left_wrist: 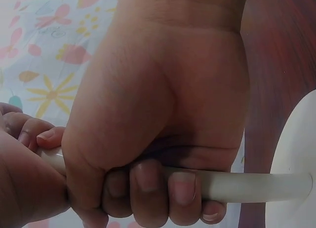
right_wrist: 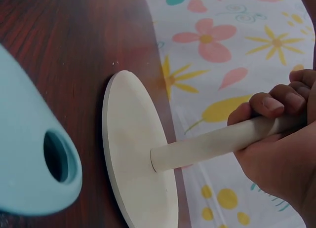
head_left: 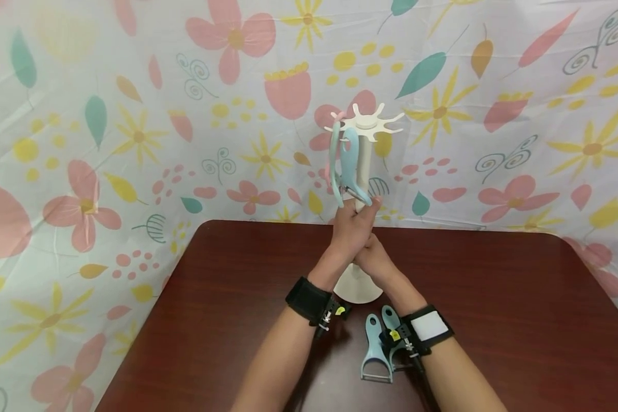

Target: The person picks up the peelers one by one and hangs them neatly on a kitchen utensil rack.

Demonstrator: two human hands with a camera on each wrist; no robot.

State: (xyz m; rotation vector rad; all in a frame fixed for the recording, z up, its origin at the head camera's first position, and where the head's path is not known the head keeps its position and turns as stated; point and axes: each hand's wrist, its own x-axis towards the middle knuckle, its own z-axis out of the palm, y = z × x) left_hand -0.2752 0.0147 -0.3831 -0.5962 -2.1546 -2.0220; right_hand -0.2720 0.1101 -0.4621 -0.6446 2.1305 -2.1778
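Observation:
A cream rack with a crown of hooks [head_left: 367, 121] stands on a round base [head_left: 357, 286]. My left hand [head_left: 350, 232] grips its pole [right_wrist: 202, 145] in the upper part, just below the hanging peelers. Lower down, my right hand [head_left: 375, 260] wraps the same pole; the left wrist view shows its fingers [left_wrist: 181, 188] curled round it above the base. A light blue peeler [head_left: 349, 151] hangs from a hook, beside a pale green handle [head_left: 335, 166] and something pink that is mostly hidden.
Two light blue peelers [head_left: 375, 343] lie on the dark wood table [head_left: 237, 320] near my right wrist, one partly covered. A peeler handle [right_wrist: 29, 144] looms close in the right wrist view. Behind the table hangs a floral cloth [head_left: 134, 86].

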